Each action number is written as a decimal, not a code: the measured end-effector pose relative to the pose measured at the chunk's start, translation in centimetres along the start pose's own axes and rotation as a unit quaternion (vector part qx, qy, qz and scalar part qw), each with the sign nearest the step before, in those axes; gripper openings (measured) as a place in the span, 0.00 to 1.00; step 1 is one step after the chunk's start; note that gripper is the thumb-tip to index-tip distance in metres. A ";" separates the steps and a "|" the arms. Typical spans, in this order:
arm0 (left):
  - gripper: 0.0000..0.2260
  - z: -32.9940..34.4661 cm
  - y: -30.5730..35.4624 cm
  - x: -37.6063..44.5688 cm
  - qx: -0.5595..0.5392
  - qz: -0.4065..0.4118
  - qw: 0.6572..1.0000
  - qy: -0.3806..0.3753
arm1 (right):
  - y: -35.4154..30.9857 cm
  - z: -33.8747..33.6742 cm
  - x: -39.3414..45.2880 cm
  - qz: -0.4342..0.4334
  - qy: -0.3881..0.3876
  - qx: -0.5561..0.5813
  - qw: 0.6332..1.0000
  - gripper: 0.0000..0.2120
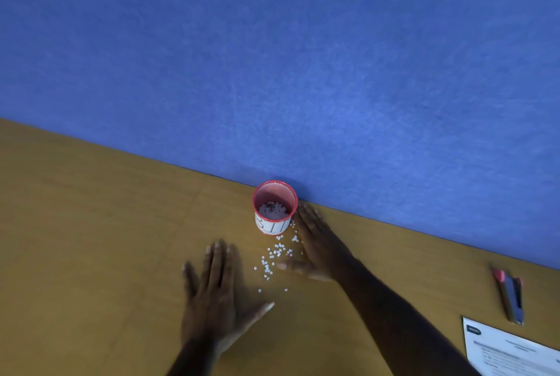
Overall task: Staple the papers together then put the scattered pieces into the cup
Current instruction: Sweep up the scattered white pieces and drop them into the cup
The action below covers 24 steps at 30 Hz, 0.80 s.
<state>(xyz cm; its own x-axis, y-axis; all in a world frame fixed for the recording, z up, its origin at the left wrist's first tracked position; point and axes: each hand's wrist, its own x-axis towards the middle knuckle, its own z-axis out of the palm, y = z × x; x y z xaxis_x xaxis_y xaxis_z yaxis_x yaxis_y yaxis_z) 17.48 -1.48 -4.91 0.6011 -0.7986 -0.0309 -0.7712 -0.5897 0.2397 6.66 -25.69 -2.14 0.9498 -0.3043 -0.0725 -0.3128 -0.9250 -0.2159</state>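
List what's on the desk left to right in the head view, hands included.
left hand → red mesh cup → right hand → stapler. The scattered white pieces lie between the two hands, overlapping the cup's span; the printed papers at the right edge overlap the stapler's, so neither is placed.

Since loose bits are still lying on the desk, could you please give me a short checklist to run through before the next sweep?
1. Cup upright, mouth open: ok.
2. Scattered pieces lie between both hands: ok.
3. Left hand flat, fingers straight: ok.
4. Right hand flat beside the cup: ok.
5. Stapler and papers away from the sweep: ok.
6. Papers stapled: cannot tell.
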 end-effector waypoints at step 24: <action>0.56 -0.2 0.1 0.0 -0.002 -0.014 1.000 -0.007 | 0.1 0.3 -2.2 0.025 -0.006 -0.026 0.999 0.56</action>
<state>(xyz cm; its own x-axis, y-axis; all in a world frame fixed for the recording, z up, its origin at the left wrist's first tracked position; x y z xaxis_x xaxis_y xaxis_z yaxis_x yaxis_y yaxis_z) 17.39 -1.51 -4.69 0.6188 -0.7839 -0.0514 -0.7535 -0.6108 0.2432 4.49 -25.03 -2.34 0.9328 -0.3481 -0.0928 -0.3591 -0.9195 -0.1600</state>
